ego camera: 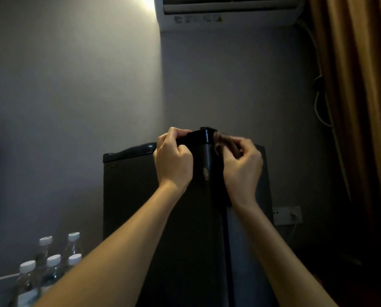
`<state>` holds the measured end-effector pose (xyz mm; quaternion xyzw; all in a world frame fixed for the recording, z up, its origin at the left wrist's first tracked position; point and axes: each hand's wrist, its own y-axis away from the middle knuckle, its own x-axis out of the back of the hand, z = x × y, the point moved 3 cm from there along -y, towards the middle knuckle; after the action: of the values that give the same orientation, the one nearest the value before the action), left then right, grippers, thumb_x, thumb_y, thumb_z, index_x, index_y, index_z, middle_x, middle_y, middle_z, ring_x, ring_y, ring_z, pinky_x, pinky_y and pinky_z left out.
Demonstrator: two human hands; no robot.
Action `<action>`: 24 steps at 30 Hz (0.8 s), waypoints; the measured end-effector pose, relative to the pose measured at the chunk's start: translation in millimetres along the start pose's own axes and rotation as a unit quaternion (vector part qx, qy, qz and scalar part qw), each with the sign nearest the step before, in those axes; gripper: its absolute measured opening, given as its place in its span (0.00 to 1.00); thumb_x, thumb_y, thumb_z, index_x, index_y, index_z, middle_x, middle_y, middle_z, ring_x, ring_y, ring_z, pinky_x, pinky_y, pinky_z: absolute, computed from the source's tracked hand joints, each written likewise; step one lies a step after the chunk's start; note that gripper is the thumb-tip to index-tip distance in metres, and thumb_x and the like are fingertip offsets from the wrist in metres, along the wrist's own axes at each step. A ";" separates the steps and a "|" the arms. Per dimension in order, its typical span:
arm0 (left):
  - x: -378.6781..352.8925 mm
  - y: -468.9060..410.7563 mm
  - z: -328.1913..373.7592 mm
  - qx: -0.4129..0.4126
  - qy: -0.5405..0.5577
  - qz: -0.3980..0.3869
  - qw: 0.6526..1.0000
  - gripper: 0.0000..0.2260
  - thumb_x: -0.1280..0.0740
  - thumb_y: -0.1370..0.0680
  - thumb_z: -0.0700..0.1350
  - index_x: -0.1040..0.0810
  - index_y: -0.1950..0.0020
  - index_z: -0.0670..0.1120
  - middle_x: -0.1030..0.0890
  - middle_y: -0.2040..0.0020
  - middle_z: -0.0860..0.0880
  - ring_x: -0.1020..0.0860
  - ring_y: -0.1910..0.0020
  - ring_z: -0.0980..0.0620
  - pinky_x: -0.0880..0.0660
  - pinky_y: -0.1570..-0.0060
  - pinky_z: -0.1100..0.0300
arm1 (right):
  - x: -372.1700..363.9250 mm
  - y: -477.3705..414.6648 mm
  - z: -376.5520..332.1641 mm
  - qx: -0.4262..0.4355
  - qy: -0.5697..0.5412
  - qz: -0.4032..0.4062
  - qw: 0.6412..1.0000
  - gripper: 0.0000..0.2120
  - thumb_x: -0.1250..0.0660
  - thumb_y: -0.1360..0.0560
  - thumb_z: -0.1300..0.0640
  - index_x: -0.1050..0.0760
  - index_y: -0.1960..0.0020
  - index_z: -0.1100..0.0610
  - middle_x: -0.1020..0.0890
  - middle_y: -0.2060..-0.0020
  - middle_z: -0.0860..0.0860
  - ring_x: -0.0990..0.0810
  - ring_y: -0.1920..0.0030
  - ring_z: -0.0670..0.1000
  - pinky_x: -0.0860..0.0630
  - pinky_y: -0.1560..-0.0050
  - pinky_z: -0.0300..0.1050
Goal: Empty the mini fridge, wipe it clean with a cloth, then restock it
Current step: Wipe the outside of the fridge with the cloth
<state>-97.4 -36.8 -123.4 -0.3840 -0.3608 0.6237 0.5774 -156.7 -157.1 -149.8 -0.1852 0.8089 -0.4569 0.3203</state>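
The dark grey, box-shaped mini fridge (127,196) is seen standing against the pale wall, its near top corner turned towards the camera. In this dim light it cannot be told for certain whether the door is ajar.

Low on the left, a cluster of clear plastic water bottles with white caps (52,262) is parked outside the fridge. These are probably its contents, set within easy reach for restocking.

Now to the corner itself. The top edge is gripped by the left hand (174,160), fingers curled over the rim. This looks to be done so the fridge is braced and kept from shifting under the rubbing.

On the other side of the corner, a small brownish cloth (219,138), blurred, is pinched in the right hand (243,167) and held against the upper edge. The fabric is bunched between thumb and fingertips, presumably so that pressure can be put into the narrow trim.

The wiping stage is judged to be under way, with restocking not yet begun.
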 end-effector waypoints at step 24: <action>12.3 70.3 -23.6 -0.044 -0.057 -0.111 0.991 0.31 0.44 0.23 0.29 0.41 0.23 0.50 0.44 0.23 0.60 0.50 0.24 0.65 0.61 0.24 0.58 | 49.3 -31.2 2.2 0.151 0.006 -0.103 0.983 0.14 0.35 0.24 0.68 0.22 0.40 0.59 0.22 0.45 0.51 0.22 0.44 0.42 0.25 0.38 0.42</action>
<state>-107.8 -29.5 -197.5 -0.3306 -0.4609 0.5598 0.6041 -190.7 -203.7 -141.0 -0.2145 0.7092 -0.6054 0.2909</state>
